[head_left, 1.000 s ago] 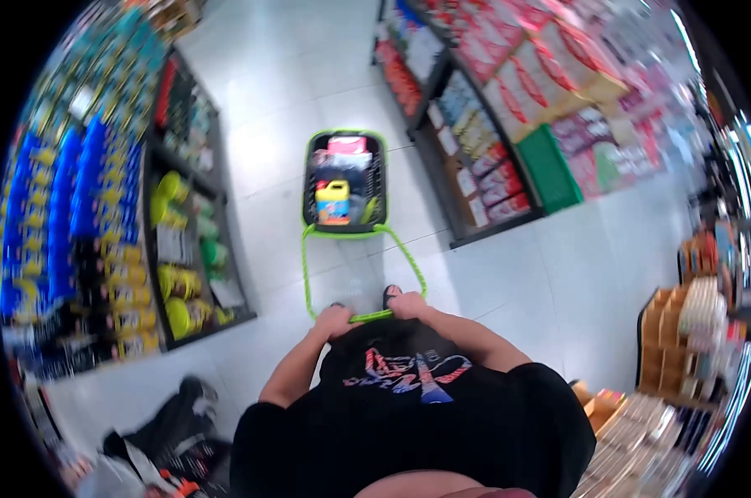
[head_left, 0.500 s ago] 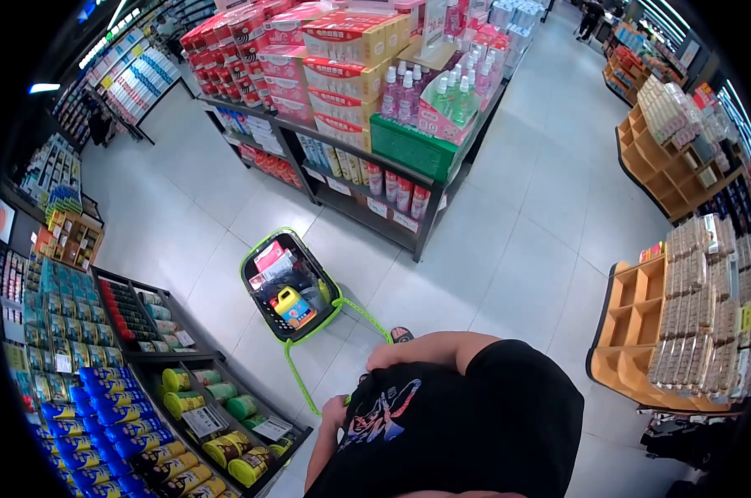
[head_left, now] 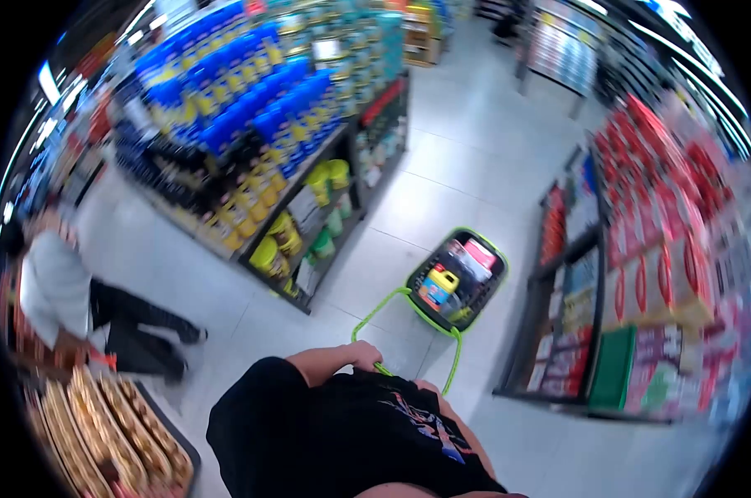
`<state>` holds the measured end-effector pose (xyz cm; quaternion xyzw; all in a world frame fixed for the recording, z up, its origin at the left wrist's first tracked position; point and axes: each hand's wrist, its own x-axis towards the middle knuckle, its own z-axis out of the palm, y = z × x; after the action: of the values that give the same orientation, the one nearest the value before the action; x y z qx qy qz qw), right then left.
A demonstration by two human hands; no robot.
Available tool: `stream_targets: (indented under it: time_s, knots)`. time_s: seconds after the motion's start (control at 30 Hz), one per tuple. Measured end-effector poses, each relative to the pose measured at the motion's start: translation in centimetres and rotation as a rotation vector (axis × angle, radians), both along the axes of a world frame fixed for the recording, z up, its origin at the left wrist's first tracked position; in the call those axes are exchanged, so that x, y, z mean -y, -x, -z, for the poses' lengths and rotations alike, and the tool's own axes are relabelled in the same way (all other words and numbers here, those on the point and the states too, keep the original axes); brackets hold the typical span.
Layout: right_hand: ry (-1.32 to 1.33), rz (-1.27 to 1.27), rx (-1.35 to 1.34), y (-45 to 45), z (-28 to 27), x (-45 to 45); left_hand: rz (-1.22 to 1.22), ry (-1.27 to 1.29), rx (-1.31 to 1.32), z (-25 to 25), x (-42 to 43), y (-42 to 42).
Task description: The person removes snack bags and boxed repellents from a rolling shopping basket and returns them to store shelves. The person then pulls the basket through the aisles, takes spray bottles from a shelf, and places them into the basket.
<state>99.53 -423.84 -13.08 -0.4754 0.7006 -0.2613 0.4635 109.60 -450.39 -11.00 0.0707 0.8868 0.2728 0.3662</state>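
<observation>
My left hand (head_left: 365, 355) is closed round the bright green handle (head_left: 457, 357) of a black shopping basket (head_left: 498, 274) with a green rim. The basket stands on the floor ahead, tilted towards me. Inside it lie a yellow bottle (head_left: 443, 280) with a blue label, a pink-and-white package (head_left: 479, 251) and some dark or clear items that blur together. My right hand (head_left: 426, 386) is low beside my black shirt, near the handle's crossbar. The shirt covers most of its fingers, so its grip is hidden.
On the left, a shelf (head_left: 309, 207) holds blue, yellow and green containers. Stacked red-and-white boxes (head_left: 662, 274) top a dark rack at right, with a green box (head_left: 614, 365) at its corner. A person (head_left: 56, 282) stands at far left, behind packaged goods (head_left: 102, 432).
The view has swung left; the shelf of containers has shifted up and the boxed display to the right. The basket now appears further right. My left hand keeps hold of the handle.
</observation>
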Motion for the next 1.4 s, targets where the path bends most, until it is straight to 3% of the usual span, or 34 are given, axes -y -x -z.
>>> stream_targets:
  time_s: [0.03,0.1,0.2,0.57,1.0,1.03,1.1,1.27,1.4]
  knots:
    - [-0.015,-0.045,0.023,0.7,0.1,0.5,-0.134,0.008,-0.004,-0.4,0.0,-0.1]
    - [-0.098,-0.112,0.052,1.4,0.7,1.2,-0.054,0.051,-0.044,-1.5,0.0,-0.4]
    - [-0.181,-0.199,0.046,2.5,1.5,2.5,-0.135,0.051,-0.06,-3.1,0.1,-1.0]
    - [-0.268,-0.359,0.041,4.0,3.3,4.4,-0.311,0.275,-0.244,-1.1,-1.0,-2.4]
    - [-0.102,-0.237,0.12,1.8,8.1,1.8,-0.254,0.304,-0.135,-2.1,-1.3,-1.3]
    - [-0.232,-0.199,0.045,1.5,6.0,2.2,-0.217,0.299,-0.139,-2.1,-1.4,-1.2]
    - [-0.244,-0.154,0.033,1.0,1.6,3.0,-0.226,0.297,-0.107,-2.3,-1.5,-1.1]
    - [-0.085,-0.102,0.034,0.4,-1.4,2.6,-0.2,0.287,-0.079,-2.3,-1.5,-1.0]
    - [-0.253,-0.172,0.029,0.5,-5.2,3.7,-0.224,0.297,-0.074,-2.1,-1.7,-1.5]
